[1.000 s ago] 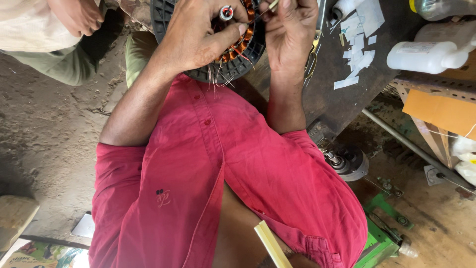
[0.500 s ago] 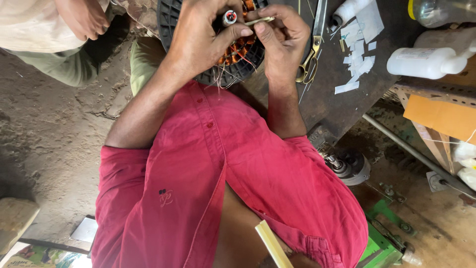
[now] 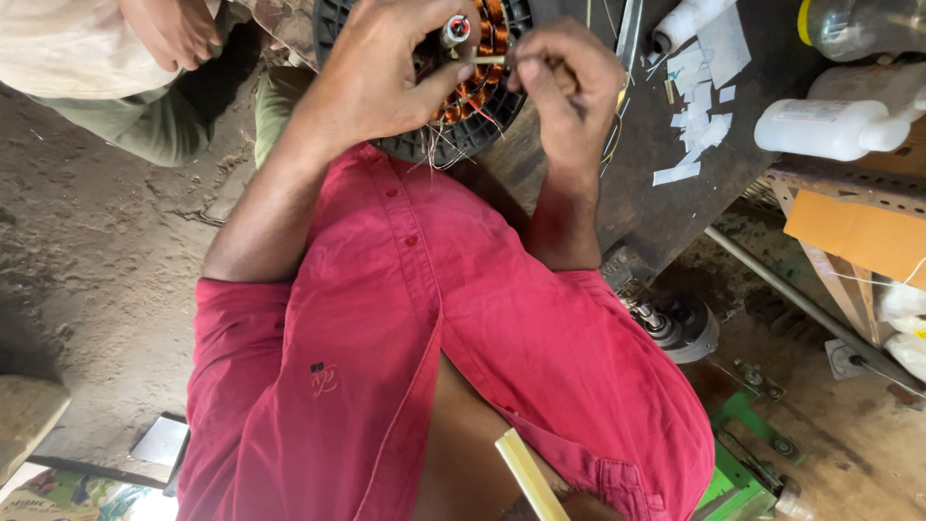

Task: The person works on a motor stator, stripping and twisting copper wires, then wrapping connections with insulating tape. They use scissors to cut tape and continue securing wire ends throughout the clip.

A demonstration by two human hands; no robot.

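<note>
- Motor stator (image 3: 463, 135): round, black ribbed outer ring, copper-coloured wire coils inside, a short metal shaft with a red ring at its middle; it lies at the top of the view on the near edge of the dark worktop (image 3: 666, 207), just above the red shirt (image 3: 434, 328). Loose thin wire ends hang from its lower rim.
- Thin pale stick (image 3: 487, 60): lies level across the coils, between the 2 hands.
- Left hand (image 3: 386, 68): spread over the left part of the stator, thumb stretched toward the coils; its grip rests on the stator, fingertips near the shaft and the end of the stick.
- Right hand (image 3: 569, 82): fingers curled tight, grip pinched narrow on the right end of the stick, above the stator's right edge.
- Paper scraps (image 3: 699, 106): small white pieces scattered on the worktop to the right of the right hand.
- White plastic bottle (image 3: 839, 125): lying on its side at the right edge of the worktop; a second white bottle (image 3: 685, 19) lies near the top.
- Clear bottle with yellow cap (image 3: 858, 24): top right corner.
- Metal motor part (image 3: 680, 323): on the floor below the worktop corner.
- Green metal frame (image 3: 738, 463): lower right, on the floor.
- Another person's hand (image 3: 174, 29): top left, apart from the work, above a pale garment.
- Earth floor (image 3: 87, 270): left side.
</note>
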